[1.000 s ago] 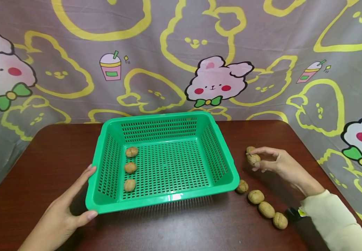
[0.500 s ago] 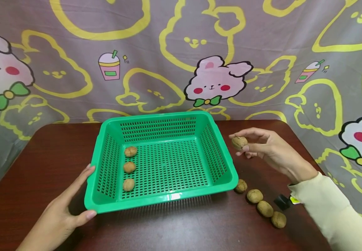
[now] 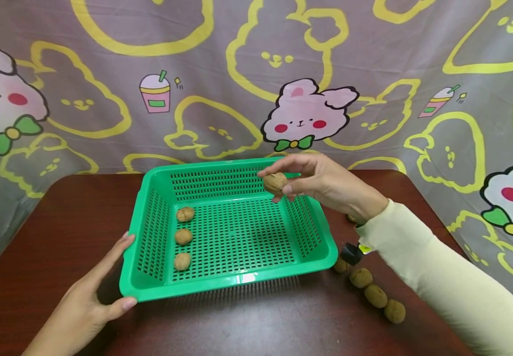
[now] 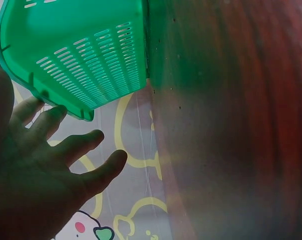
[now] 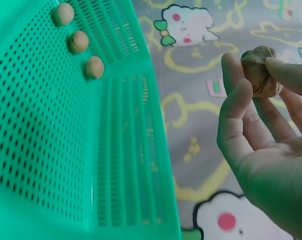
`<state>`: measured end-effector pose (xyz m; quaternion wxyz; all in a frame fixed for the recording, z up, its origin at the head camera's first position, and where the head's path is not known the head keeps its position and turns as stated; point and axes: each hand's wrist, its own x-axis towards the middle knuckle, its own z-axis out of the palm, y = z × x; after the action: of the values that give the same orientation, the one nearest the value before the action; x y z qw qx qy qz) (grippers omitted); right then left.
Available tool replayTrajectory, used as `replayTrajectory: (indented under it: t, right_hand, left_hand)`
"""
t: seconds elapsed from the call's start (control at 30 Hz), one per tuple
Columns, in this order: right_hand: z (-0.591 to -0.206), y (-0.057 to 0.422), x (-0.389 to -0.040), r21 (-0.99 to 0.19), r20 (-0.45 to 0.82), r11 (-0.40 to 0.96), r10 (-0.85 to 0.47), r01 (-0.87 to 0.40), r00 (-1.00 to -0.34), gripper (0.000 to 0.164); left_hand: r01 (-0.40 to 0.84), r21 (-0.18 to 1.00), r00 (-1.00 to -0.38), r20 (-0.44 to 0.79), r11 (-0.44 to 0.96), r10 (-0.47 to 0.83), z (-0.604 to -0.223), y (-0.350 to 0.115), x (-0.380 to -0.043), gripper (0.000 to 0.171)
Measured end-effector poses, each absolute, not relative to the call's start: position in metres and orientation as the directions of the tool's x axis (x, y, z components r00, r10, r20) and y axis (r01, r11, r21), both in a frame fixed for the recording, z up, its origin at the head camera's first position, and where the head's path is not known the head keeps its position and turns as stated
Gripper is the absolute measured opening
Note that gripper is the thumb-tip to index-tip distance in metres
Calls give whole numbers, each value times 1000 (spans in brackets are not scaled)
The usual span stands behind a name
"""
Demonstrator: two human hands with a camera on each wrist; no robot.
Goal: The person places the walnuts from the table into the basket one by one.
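Observation:
My right hand (image 3: 323, 180) pinches a walnut (image 3: 275, 183) between thumb and fingertips, above the far right part of a green plastic basket (image 3: 234, 280). In the right wrist view the same brown, ridged walnut (image 5: 261, 71) shows at the fingertips, beyond the basket's rim. Inside the basket, three walnuts stand in a row along the left side, the middle walnut (image 3: 183, 237) among them. My left hand (image 3: 82, 301) touches the basket's near left corner, thumb at the front rim. Its fingers (image 4: 80, 147) are spread and fairly straight beside the wall in the left wrist view.
Several walnuts lie in a slanting line on the dark red table (image 3: 256, 326), right of the basket, such as one walnut (image 3: 376, 295). Another walnut (image 3: 351, 217) is mostly hidden behind the right wrist. A patterned curtain (image 3: 220, 64) hangs behind the table.
My right hand has lifted a walnut from the table's right side and carried it left, over the basket. The left hand and the three walnuts inside stay where they were.

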<state>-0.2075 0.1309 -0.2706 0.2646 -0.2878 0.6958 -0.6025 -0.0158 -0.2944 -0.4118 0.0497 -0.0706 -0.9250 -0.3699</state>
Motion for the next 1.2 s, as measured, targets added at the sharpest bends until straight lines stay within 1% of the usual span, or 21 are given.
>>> replayTrajectory:
  t: [0.13, 0.3, 0.53, 0.67, 0.8, 1.0, 1.2]
  right_hand:
    - [-277, 104, -222, -994, 3, 66, -778, -86, -628, 35]
    - [-293, 76, -237, -997, -22, 60, -830, -50, -557, 33]
    - [-320, 39, -246, -987, -110, 150, -896, -61, -430, 35]
    - [-335, 21, -243, -974, -188, 220, -918, -56, -348, 39]
    - [-349, 6, -235, -948, -272, 306, -922, -90, -277, 39]
    - [-364, -8, -227, -913, -338, 375, -916, -163, -215, 36]
    - [-371, -16, -223, -889, -394, 424, -901, -173, -183, 40]
  left_hand:
    - [186, 681, -982, 161, 709, 102, -410, -294, -16, 111]
    - [241, 687, -969, 213, 686, 128, -408, -292, -16, 110]
    - [250, 689, -966, 221, 680, 131, -407, -291, -16, 110]
    - [250, 693, -967, 221, 676, 130, -407, -291, -16, 110]
    - [255, 692, -965, 228, 676, 131, -407, -291, -17, 110]
    - [263, 675, -962, 238, 689, 134, -407, -293, -16, 110]
    - [250, 677, -966, 225, 692, 128, -407, -294, -15, 109]
